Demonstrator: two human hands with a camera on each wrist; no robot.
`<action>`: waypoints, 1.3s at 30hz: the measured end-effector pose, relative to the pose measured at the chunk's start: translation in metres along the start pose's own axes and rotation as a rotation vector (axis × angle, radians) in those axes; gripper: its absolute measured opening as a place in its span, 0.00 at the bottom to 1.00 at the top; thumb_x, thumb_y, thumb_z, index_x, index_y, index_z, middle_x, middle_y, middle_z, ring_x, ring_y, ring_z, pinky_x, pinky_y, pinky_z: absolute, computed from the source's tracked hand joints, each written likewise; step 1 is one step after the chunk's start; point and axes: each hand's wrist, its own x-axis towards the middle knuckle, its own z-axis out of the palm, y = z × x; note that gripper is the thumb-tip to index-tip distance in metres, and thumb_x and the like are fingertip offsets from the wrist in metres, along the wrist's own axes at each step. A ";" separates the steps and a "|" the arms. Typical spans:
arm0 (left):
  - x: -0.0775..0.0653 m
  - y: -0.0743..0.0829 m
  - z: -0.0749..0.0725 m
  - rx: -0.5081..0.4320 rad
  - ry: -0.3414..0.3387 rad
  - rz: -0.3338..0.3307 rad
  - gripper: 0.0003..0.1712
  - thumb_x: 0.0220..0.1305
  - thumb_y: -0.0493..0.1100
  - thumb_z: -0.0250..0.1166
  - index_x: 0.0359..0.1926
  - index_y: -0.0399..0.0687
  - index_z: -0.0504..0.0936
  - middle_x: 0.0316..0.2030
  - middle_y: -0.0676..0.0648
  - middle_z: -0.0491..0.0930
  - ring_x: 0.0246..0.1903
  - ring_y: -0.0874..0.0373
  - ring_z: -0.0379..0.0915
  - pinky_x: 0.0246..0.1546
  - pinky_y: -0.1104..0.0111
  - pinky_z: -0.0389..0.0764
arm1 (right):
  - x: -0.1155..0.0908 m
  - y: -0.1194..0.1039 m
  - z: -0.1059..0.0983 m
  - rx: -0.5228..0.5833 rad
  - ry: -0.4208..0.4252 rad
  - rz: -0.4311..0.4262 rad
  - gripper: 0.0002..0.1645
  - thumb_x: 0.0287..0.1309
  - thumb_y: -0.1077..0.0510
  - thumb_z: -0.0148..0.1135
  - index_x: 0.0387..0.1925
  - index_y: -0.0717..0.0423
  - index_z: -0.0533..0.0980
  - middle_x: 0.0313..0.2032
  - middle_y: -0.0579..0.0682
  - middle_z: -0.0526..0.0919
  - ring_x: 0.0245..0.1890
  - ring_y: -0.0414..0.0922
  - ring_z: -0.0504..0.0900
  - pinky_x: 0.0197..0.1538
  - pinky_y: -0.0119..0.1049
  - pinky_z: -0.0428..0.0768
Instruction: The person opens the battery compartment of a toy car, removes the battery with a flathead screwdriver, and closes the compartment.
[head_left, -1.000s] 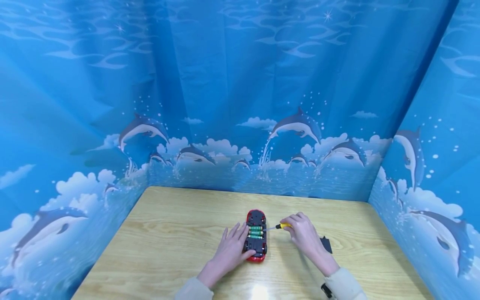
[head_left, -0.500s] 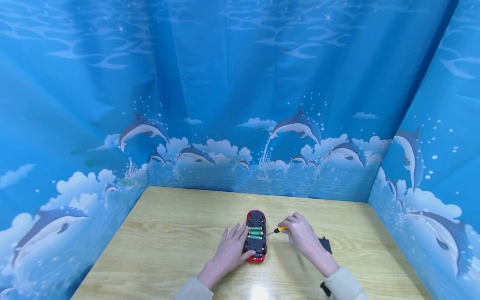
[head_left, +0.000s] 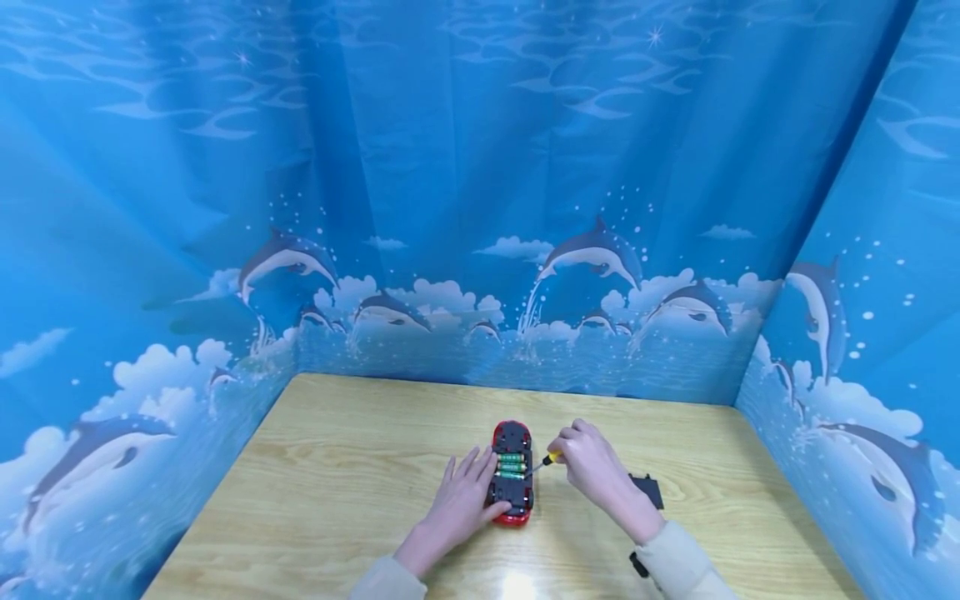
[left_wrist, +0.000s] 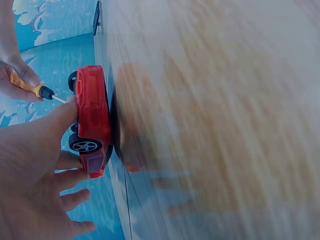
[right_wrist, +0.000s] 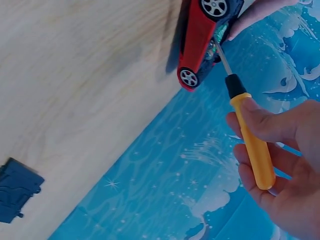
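Observation:
A red toy car [head_left: 513, 497] lies upside down on the table, its dark underside facing up. Several green batteries [head_left: 512, 467] sit side by side in its uncovered battery compartment. My left hand [head_left: 459, 500] rests along the car's left side, thumb and fingertips touching it, the other fingers spread straight. My right hand [head_left: 592, 468] holds a screwdriver with a yellow handle [right_wrist: 254, 145] and black collar. The metal shaft [right_wrist: 224, 60] reaches into the compartment at the batteries' right ends. Exactly what the tip touches is too small to tell.
A black battery cover [head_left: 651, 492] lies on the wooden table [head_left: 360, 433] to the right, partly behind my right forearm; it also shows in the right wrist view. Blue dolphin-print curtains [head_left: 450, 208] stand around the table's back and sides.
My right hand has moved left and slightly toward me, bringing the screwdriver tip from the upper battery to the nearest one and tilting the shaft more. My left hand and the car stay put.

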 end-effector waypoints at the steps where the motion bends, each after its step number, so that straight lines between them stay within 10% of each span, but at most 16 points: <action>1: 0.000 0.000 0.000 0.001 -0.002 -0.001 0.48 0.65 0.67 0.63 0.74 0.39 0.65 0.74 0.40 0.62 0.73 0.40 0.58 0.71 0.38 0.59 | 0.001 -0.001 -0.001 -0.008 -0.010 0.000 0.13 0.36 0.70 0.80 0.27 0.55 0.88 0.27 0.46 0.86 0.28 0.43 0.74 0.36 0.38 0.78; 22: -0.001 0.000 -0.001 -0.029 0.010 0.003 0.48 0.64 0.64 0.65 0.74 0.37 0.65 0.74 0.39 0.63 0.72 0.39 0.59 0.71 0.38 0.60 | 0.016 -0.014 -0.002 -0.116 -0.061 -0.051 0.19 0.30 0.79 0.73 0.23 0.55 0.86 0.24 0.47 0.83 0.27 0.44 0.72 0.32 0.36 0.74; 39: 0.000 0.000 0.001 0.000 0.042 0.029 0.48 0.63 0.64 0.66 0.72 0.37 0.67 0.73 0.38 0.65 0.71 0.39 0.61 0.69 0.38 0.62 | 0.021 -0.026 0.004 -0.265 0.054 -0.162 0.08 0.36 0.69 0.76 0.19 0.55 0.84 0.22 0.50 0.81 0.29 0.48 0.73 0.34 0.40 0.73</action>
